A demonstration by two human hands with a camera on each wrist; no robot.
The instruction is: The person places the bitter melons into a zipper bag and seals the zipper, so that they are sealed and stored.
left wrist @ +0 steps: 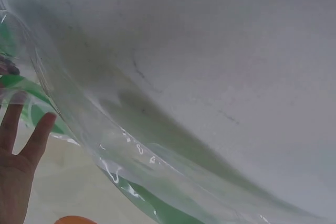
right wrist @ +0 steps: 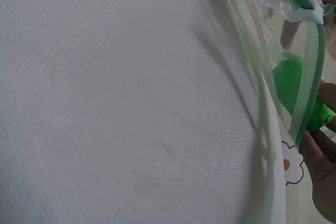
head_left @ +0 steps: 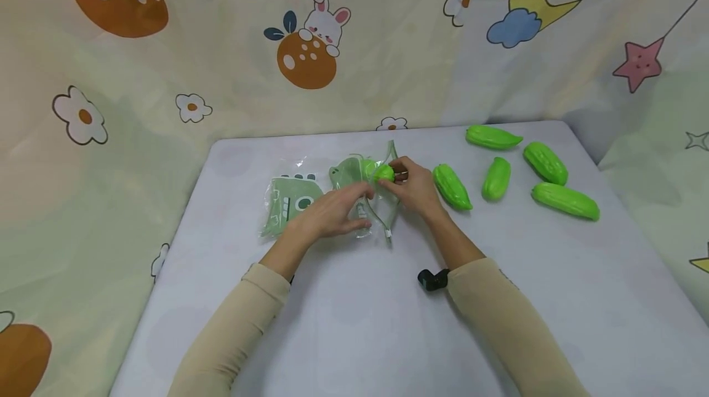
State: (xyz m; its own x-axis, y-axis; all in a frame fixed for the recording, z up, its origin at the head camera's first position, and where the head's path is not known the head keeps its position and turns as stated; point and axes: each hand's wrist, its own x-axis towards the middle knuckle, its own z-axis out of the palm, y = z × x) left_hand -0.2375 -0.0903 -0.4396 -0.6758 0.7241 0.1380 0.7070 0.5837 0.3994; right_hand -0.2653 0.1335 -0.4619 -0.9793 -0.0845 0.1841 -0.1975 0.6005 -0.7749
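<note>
Fingers of the right hand (head_left: pixel 416 188) curl in a pinch on one end of a green gourd (head_left: pixel 384 172), which sits in the gaping mouth of a clear zip bag (head_left: pixel 348 172), nearer the far edge of the desk (head_left: pixel 343 323) than the near one and about midway between its sides. Part of the gourd shows through the film and the pinched end pokes past the zip strip (right wrist: pixel 311 77). The left hand (head_left: pixel 335 209) lies over the bag with its fingers spread and the thumb well apart; whether a fingertip has caught the film, I cannot tell.

The likeliest trouble is the lip: thin and bowed, it could fold inward, snag the gourd and be dragged along with it. If the left hand gives no firm hold, a push could slide the light bag toward the printed pack (head_left: pixel 290 200) on its left. Pinched only by its end, the smooth-looking gourd might also twist free and roll out onto the desk.

Five loose gourds (head_left: pixel 545 163) lie toward the far right corner. The nearest gourd (head_left: pixel 452 187) is just beside the right hand, so an outward swing could knock it; the farthest gourd (head_left: pixel 495 137), close to the far edge, has little room if nudged.
</note>
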